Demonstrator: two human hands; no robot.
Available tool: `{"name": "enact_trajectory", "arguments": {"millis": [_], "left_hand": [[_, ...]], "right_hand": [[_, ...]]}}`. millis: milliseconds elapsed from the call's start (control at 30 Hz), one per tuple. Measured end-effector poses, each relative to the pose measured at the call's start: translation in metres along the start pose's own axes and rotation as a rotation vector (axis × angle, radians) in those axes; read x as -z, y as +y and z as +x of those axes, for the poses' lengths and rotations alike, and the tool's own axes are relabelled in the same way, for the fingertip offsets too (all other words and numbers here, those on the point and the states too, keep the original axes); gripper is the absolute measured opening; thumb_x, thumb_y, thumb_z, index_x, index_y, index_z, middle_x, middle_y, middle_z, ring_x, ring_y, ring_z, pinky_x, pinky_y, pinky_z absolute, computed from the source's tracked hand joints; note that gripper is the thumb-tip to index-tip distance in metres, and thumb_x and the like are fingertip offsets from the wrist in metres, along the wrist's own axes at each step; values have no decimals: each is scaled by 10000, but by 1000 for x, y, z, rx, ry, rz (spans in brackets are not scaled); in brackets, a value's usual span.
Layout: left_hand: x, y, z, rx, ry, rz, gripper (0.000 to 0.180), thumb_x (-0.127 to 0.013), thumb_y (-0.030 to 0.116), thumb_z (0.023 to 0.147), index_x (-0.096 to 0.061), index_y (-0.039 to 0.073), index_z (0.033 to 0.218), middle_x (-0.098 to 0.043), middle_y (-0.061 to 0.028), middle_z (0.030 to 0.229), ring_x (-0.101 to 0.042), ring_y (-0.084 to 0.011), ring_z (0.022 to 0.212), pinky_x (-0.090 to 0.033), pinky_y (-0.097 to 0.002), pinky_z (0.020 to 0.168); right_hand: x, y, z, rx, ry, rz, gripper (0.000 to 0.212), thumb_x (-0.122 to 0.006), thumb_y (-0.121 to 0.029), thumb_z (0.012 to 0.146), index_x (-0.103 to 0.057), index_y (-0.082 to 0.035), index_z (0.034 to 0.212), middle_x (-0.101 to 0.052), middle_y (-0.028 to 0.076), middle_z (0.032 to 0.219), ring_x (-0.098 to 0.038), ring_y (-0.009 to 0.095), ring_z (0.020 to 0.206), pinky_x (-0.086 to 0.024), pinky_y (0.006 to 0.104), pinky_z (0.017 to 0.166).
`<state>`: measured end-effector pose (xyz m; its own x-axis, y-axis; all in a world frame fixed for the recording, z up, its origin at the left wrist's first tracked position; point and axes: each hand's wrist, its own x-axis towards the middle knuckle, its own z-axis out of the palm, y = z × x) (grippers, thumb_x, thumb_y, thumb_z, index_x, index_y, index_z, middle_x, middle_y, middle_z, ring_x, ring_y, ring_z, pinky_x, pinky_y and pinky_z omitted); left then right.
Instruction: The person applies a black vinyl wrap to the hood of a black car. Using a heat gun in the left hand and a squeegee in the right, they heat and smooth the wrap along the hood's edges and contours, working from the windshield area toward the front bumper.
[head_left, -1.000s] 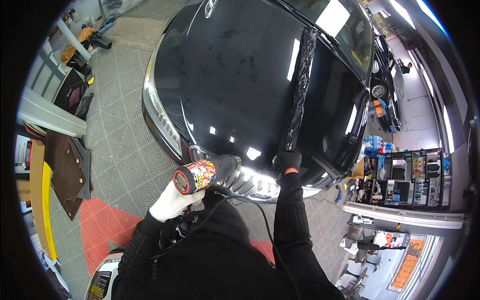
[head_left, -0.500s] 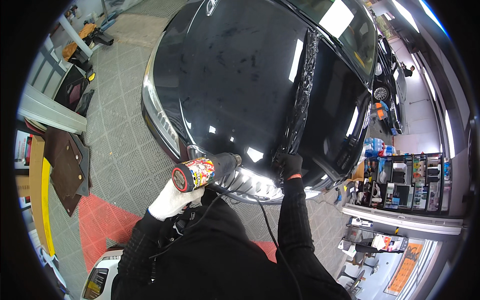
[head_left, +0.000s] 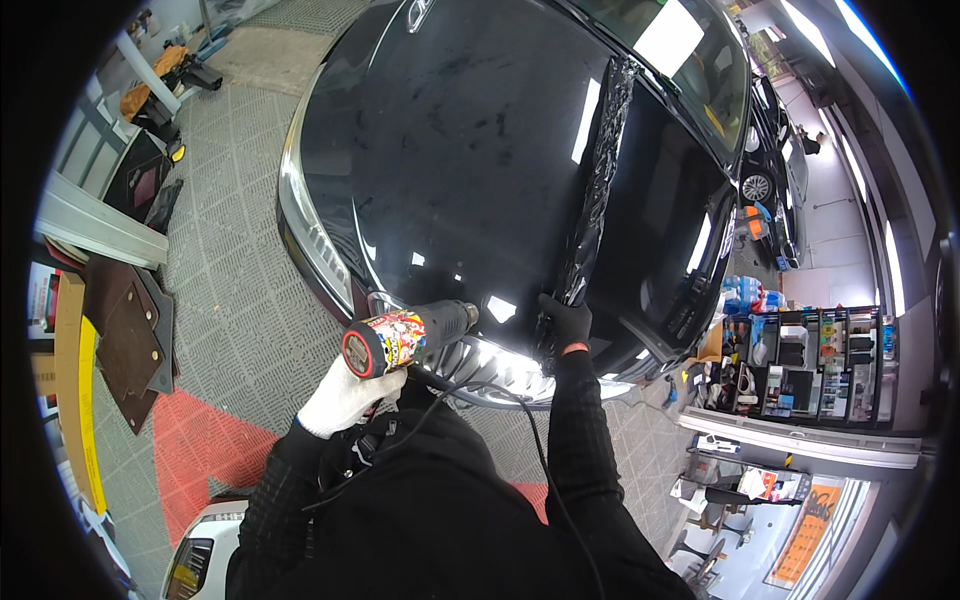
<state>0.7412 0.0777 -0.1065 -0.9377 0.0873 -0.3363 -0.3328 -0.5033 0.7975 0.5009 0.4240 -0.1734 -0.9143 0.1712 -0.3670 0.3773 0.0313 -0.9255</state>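
My left hand (head_left: 345, 398), in a white glove, is closed around a heat gun (head_left: 408, 340) covered in colourful stickers. Its nozzle points right, just over the front edge of a black car's hood (head_left: 470, 170). A long gathered strip of crumpled black film (head_left: 603, 165) runs down the hood from near the windshield. My right hand (head_left: 568, 322), black-gloved, is closed on the near end of this film, above the grille (head_left: 490, 368). A loose tail of film hangs beside its fingers. The fingertips are partly lost against the dark material.
The heat gun's black cable (head_left: 537, 440) loops across in front of my body. Nearby at lower left is a white car's corner (head_left: 205, 535). Shelves of supplies (head_left: 825, 365) stand at right. Brown mats (head_left: 130, 340) and a long cardboard box (head_left: 72, 320) line the left.
My right hand has shifted slightly left on the film, and more of the film's tail shows below it. The heat gun stays almost in place. The whole view has drifted slightly.
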Motion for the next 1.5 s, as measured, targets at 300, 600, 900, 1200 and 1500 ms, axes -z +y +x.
{"name": "enact_trajectory", "arguments": {"millis": [300, 600, 900, 1200, 1500], "left_hand": [[-7, 0, -5, 2, 63, 35, 291, -728, 9, 971, -630, -7, 1245, -676, -15, 954, -634, -98, 799, -548, -291, 720], [-11, 3, -21, -19, 134, 6, 298, -748, 10, 967, -628, -19, 1238, -687, -22, 953, -643, -102, 794, -557, -300, 724], [-13, 13, -33, 40, 120, 429, 797, -934, 107, 860, -489, -50, 1502, -685, -133, 1362, -677, -200, 1248, -563, -351, 1081], [-34, 24, -23, -112, 35, 565, 601, -930, 116, 860, -648, -49, 1365, -764, -158, 1265, -740, -217, 1160, -587, -374, 1042], [-29, 9, -16, -51, 13, 334, 638, -891, 76, 871, -601, -51, 1425, -746, -157, 1291, -728, -222, 1184, -592, -371, 1041]], "right_hand": [[15, 22, 26, -77, 167, -265, 172, -833, -17, 811, -792, 48, 965, -760, 102, 779, -710, 218, 598, -542, 359, 536], [39, 32, 46, -298, 20, 13, 132, -761, 56, 863, -761, 51, 994, -751, 154, 829, -738, 274, 689, -608, 402, 598], [12, -6, 6, -298, 6, 13, 96, -765, 46, 872, -759, 53, 967, -736, 134, 807, -726, 258, 678, -594, 396, 591], [0, -33, -22, -271, -143, 206, 98, -765, 42, 870, -748, 37, 967, -729, 125, 800, -723, 269, 640, -579, 382, 565], [7, -11, 9, -169, -18, -71, 94, -809, -19, 806, -789, 37, 878, -754, 128, 750, -722, 264, 593, -558, 388, 558]]}}
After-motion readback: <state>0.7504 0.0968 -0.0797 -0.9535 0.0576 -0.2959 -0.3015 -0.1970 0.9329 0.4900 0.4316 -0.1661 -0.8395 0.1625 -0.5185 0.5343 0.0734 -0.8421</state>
